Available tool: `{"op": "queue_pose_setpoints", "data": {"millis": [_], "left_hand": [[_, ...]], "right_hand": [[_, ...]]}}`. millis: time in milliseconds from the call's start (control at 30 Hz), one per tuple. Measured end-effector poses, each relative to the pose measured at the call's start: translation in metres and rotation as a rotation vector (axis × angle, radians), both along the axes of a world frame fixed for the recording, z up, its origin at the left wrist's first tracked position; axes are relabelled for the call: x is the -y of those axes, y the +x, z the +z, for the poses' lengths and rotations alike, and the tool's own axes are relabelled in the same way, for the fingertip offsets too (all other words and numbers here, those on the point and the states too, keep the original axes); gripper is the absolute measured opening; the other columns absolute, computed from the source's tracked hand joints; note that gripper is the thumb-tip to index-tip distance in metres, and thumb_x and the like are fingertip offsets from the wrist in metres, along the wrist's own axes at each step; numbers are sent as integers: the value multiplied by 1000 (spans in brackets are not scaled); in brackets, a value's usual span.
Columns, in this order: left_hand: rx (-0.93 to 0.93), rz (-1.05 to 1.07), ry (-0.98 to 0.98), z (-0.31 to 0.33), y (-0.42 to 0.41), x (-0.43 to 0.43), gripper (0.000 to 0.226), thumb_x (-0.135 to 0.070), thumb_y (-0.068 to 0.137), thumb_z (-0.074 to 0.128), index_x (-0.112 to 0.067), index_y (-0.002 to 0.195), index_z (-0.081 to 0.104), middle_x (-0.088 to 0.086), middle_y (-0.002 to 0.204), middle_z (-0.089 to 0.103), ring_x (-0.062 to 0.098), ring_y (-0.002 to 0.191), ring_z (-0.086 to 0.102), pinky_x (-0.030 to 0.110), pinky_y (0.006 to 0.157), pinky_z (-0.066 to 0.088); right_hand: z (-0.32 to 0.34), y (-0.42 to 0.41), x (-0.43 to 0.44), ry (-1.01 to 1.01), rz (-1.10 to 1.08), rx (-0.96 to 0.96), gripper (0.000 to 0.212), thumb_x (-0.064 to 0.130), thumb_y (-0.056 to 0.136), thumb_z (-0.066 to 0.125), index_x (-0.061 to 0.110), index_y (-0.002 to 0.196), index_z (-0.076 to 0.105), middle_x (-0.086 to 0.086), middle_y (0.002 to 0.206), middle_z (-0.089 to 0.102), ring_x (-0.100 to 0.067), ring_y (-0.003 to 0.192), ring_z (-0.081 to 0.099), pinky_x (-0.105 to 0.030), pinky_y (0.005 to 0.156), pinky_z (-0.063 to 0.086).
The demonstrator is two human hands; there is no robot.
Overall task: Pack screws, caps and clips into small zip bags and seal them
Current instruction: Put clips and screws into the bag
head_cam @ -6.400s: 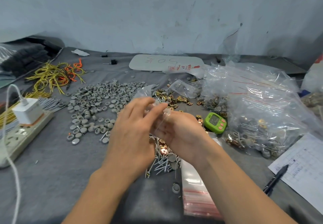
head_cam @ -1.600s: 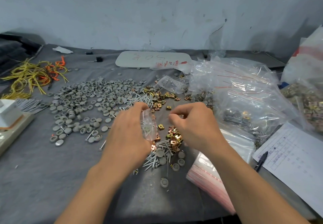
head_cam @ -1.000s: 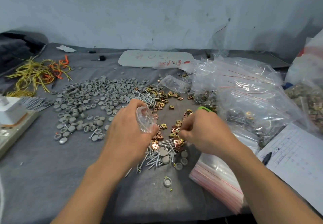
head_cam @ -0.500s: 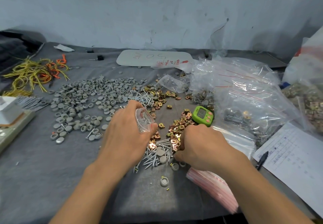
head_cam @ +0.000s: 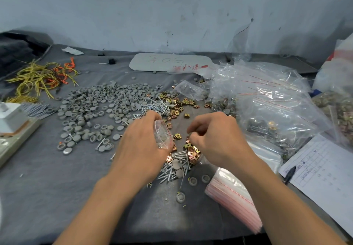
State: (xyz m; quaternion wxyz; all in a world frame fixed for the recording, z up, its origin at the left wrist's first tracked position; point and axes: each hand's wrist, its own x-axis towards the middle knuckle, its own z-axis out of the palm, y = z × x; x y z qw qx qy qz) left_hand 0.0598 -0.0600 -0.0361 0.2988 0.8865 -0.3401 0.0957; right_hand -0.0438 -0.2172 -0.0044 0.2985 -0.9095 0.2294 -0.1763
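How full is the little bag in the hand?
Not empty. Through the clear small zip bag, gripped by the left hand, a grey cap-like piece shows; how many pieces are inside cannot be told.

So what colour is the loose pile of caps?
Grey; the caps show best in the head view.

I can read very little here. On the white board (head_cam: 170, 62) lying at far centre, I make out a handwritten "50", upside down to me, beside a mark I can't decipher. The red print on the clear bag (head_cam: 198, 68) at its right end is too small to read. The ruled paper form (head_cam: 324, 168) at near right carries illegible handwriting.
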Motion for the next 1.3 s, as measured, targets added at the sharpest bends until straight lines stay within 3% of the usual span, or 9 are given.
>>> {"op": "queue_pose_setpoints", "data": {"millis": [267,433,600,667,800,867,967,1100,1300], "left_hand": [[-44,-122,3,4,-7,4,47,-36,75,74,-45,104,38,-21,86,50,4,80,44,14,58,30],[-123,-104,-53,7,-5,3,44,-33,77,73,-44,100,37,-16,82,55,-4,73,48,18,53,32],[-137,-32,-113,11,3,-5,47,-38,82,79,-45,103,38,-16,97,61,-1,81,54,15,61,32],[-134,-11,-128,12,6,-9,47,-37,84,80,-43,106,40,-15,101,61,2,82,56,17,62,33],[-126,5,-138,13,10,-15,46,-37,85,80,-41,109,42,-17,103,61,5,84,61,28,69,42],[-120,13,-128,13,10,-16,47,-38,84,80,-41,110,42,-16,103,61,5,84,60,28,69,41],[-110,20,-123,12,11,-15,47,-38,83,81,-40,109,42,-15,102,61,5,84,59,30,66,41],[-99,12,-105,11,10,-12,46,-39,83,80,-39,106,40,-15,101,61,4,79,58,27,61,38],[-84,-2,-71,8,7,-8,48,-42,82,81,-42,103,38,-15,97,60,1,78,55,21,59,36]], "right_hand": [[-6,19,-20,335,178,153,22,10,82,74,26,94,84,12,80,79,-2,75,75,-24,73,60],[-7,25,-27,357,195,161,20,20,86,72,35,94,83,16,75,77,2,62,69,-14,58,48],[7,14,-14,408,72,301,25,9,85,68,29,81,82,7,72,77,-10,45,59,-28,50,50],[11,7,-3,268,32,208,27,10,87,67,30,76,81,11,70,76,-21,57,67,-41,59,60],[9,-5,3,-24,97,-169,15,24,87,76,34,77,79,19,68,73,0,66,69,-21,64,59],[6,-10,0,-151,136,-362,5,36,81,80,33,77,79,18,69,72,-1,68,67,-25,63,58],[3,-18,-4,-246,187,-566,28,54,67,83,30,78,74,13,73,72,-9,71,67,-25,56,49],[-1,-22,-10,-329,184,-598,28,51,68,83,29,78,70,7,81,71,-19,77,66,-25,55,42],[-1,-20,-5,-275,179,-505,8,19,77,71,26,80,75,2,79,73,-21,75,69,-34,67,61]]}}
